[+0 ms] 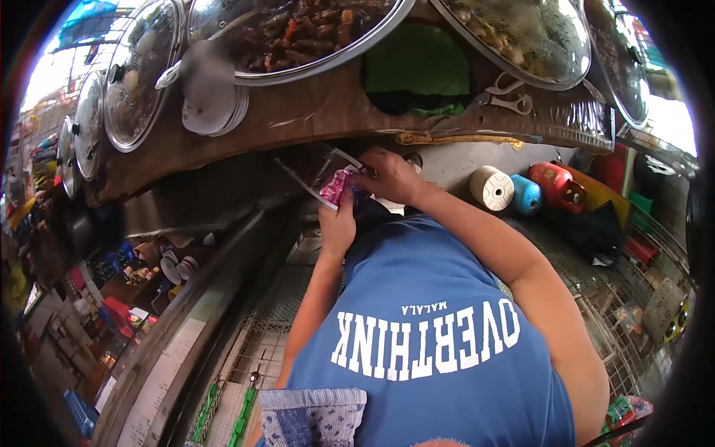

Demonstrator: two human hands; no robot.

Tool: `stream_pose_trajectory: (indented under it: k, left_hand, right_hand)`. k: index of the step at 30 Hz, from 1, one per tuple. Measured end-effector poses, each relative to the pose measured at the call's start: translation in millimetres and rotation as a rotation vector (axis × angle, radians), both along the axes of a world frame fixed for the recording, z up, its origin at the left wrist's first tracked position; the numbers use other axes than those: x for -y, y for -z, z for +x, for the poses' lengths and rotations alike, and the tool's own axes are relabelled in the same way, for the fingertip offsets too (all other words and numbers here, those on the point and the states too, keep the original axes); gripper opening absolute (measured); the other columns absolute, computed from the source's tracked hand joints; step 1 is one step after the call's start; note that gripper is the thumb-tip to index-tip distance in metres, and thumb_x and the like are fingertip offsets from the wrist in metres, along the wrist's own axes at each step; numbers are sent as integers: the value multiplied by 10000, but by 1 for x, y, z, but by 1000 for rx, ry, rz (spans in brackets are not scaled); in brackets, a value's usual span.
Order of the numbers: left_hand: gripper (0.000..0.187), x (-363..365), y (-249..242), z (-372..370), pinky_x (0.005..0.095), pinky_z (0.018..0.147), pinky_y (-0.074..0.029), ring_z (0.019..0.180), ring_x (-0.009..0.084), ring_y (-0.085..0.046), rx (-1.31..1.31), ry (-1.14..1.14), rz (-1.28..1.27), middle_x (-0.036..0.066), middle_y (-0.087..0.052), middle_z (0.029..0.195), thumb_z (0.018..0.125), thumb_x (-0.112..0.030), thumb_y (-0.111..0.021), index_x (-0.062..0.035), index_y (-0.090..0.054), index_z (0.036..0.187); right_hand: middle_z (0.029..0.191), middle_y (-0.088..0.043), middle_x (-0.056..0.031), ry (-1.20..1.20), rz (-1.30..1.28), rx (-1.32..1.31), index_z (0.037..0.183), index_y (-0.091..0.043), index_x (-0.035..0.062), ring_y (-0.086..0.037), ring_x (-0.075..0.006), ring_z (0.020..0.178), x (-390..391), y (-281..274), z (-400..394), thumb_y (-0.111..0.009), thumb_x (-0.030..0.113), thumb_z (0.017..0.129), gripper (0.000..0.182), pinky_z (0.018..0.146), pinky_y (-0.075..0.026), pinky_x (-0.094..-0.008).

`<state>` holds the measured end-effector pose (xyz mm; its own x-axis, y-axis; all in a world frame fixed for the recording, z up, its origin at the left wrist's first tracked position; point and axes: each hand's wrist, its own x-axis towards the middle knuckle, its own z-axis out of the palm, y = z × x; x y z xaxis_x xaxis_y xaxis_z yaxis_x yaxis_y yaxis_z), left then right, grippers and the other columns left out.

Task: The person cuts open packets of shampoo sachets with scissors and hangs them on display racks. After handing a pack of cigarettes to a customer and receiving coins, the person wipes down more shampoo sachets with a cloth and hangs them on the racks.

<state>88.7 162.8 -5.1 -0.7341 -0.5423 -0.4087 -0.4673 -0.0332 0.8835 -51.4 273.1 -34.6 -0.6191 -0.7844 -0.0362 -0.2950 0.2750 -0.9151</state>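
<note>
In front of my belly, both hands meet at a small pink-and-white packet (337,186) with a thin, pale-edged plastic sheet around it. My left hand (339,223) grips it from below, thumb pressed up against the pink part. On its other side my right hand (392,176) is closed, with curled fingers at the packet's upper right edge. The fingertips of the right hand are partly hidden behind its knuckles. The packet is just below the edge of the brown-covered counter (290,119).
Glass-lidded pans of food (298,37) line the counter. Scissors (506,97), a green cloth (417,67) and stacked white plates (216,112) lie near its edge. Beneath, at right, are a white roll (491,188), a blue cylinder (526,195) and a red gas tank (555,182).
</note>
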Motion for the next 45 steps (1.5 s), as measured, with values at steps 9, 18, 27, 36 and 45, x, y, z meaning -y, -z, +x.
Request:
stream_pose_trajectory:
  k: [9, 18, 27, 36, 45]
  left_hand:
    - [285, 24, 5, 8, 346, 918, -508, 1042, 226, -636, -302, -493, 820, 105, -636, 1164, 956, -88, -521, 12, -561, 1220]
    - [212, 39, -24, -13, 284, 812, -470, 907, 123, -608, -162, -637, 726, 17, -658, 997, 889, -110, -697, -74, -621, 1084]
    - [178, 55, -20, -15, 281, 743, -465, 851, 125, -597, -189, -549, 561, 32, -654, 944, 888, -38, -665, -41, -619, 1060]
    - [138, 71, -30, -3, 254, 785, -487, 886, 98, -606, -79, -210, 329, 25, -665, 984, 912, -42, -651, -31, -639, 1049]
    - [336, 57, -28, -4, 426, 1001, -459, 1153, 280, -580, -265, -369, 897, 160, -586, 1246, 1012, -163, -407, 26, -497, 1276]
  right_hand:
    - [896, -672, -86, 93, -21, 423, 935, -661, 38, -638, -165, 849, 15, -24, 3, -726, 167, 828, 180, 739, -499, -317]
    - [923, -701, -146, 84, 97, 351, 1033, -692, 40, -683, -269, 858, 41, -47, 14, -662, 133, 873, 188, 786, -527, -358]
    - [899, -701, -163, -105, 25, 150, 1030, -702, 34, -685, -282, 817, 51, -41, 8, -694, 137, 858, 201, 713, -529, -360]
    - [845, -690, -103, -68, 101, 574, 982, -690, 8, -641, -176, 785, 53, -32, 8, -668, 162, 879, 187, 743, -500, -307]
    - [958, -619, -65, 90, 169, 556, 1109, -586, 22, -613, -203, 847, -34, -99, -14, -458, 134, 899, 271, 750, -502, -329]
